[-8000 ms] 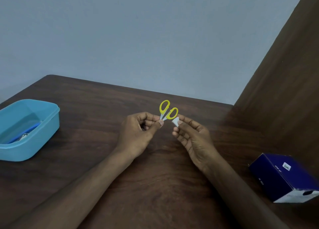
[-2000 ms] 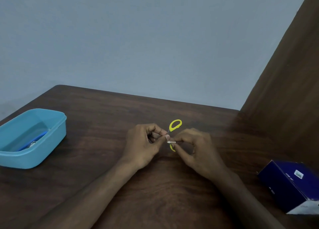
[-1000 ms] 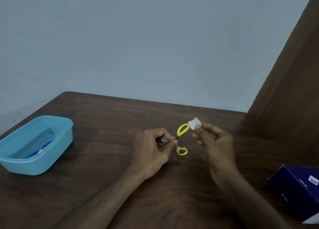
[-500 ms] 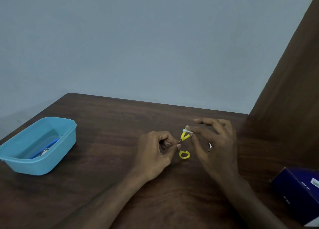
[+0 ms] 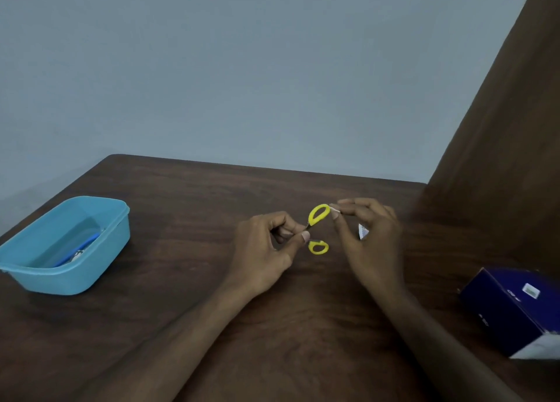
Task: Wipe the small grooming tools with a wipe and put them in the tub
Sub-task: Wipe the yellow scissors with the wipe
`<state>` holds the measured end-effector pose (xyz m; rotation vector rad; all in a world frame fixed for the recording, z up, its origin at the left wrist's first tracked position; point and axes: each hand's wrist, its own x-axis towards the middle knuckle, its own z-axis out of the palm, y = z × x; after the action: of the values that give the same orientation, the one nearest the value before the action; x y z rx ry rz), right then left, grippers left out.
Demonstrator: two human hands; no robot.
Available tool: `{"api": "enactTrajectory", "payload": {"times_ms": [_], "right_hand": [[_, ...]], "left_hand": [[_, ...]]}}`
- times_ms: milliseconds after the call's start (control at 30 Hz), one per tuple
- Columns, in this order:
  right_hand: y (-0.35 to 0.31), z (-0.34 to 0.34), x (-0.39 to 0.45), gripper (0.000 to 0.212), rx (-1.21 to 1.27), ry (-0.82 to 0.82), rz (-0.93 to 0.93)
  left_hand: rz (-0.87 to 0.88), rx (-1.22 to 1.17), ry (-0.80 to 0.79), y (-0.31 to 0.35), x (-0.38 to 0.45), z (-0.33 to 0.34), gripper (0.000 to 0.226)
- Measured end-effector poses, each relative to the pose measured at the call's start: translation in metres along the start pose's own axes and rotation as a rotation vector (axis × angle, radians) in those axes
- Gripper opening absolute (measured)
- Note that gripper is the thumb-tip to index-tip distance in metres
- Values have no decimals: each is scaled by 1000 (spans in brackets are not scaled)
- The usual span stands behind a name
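Note:
Small yellow-handled scissors (image 5: pixel 318 214) are held over the middle of the dark wooden table (image 5: pixel 181 326). My left hand (image 5: pixel 266 250) pinches them at the blades, and the two handle loops are spread apart to the right. My right hand (image 5: pixel 368 235) pinches a small white wipe (image 5: pixel 335 210) against the upper handle loop. A white scrap (image 5: pixel 362 231) shows behind my right fingers. The light blue tub (image 5: pixel 100 259) stands at the table's left edge with a blue-handled tool (image 5: pixel 80 247) inside.
A dark blue box (image 5: pixel 515 307) with a white end lies at the right near the table edge. A brown wooden panel (image 5: pixel 500 129) rises along the right side. A pale blue-grey wall stands behind the table.
My right hand went from wiping near the blades two seconds ago to the upper handle loop, where it now presses the wipe. The handles have spread apart. The view drifted left and upward.

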<state>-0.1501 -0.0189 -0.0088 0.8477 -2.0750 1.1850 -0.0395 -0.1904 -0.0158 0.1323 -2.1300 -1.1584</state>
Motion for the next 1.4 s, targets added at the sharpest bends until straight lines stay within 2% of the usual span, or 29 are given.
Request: {"api": "enactTrajectory", "payload": {"times_ms": [133, 333, 400, 500, 567, 633, 700, 767, 867, 1000, 1133, 1233, 1400], "right_hand": [[-13, 9, -2, 6, 444, -157, 359], [-31, 11, -9, 9, 674, -331, 493], [-34, 9, -7, 10, 683, -295, 560], [-30, 7, -3, 7, 631, -85, 669], [-26, 4, -1, 11, 520, 86, 568], [-26, -1, 0, 14, 341, 182, 323], [-27, -4, -1, 11, 123, 214, 65], [-29, -3, -4, 10, -35, 186, -86], [-30, 5, -10, 6, -47, 72, -109], [-26, 3, -8, 7, 75, -75, -75], [-16, -10, 4, 6, -115, -157, -335], [-15, -18, 6, 9, -227, -103, -450], [-19, -15, -1, 5, -139, 79, -401]], "left_hand": [[15, -46, 4, 3, 0, -2, 21], [13, -72, 4, 4, 0, -4, 20], [-1, -68, 14, 4, 0, -4, 26], [-24, -66, 32, 3, 0, -2, 26], [-39, -68, 33, 0, 1, -2, 22], [-35, -64, 23, -1, 0, 0, 20], [-24, -57, 12, 0, -1, 0, 19], [-3, -26, -3, -1, 0, 0, 16], [23, 81, -28, -4, 1, -2, 10], [-41, -4, -45, -9, 1, -2, 9], [-75, -9, -63, -8, 2, 1, 10], [-115, -56, -17, -7, 4, 0, 12], [-252, -209, 87, -8, 9, -1, 9]]}}
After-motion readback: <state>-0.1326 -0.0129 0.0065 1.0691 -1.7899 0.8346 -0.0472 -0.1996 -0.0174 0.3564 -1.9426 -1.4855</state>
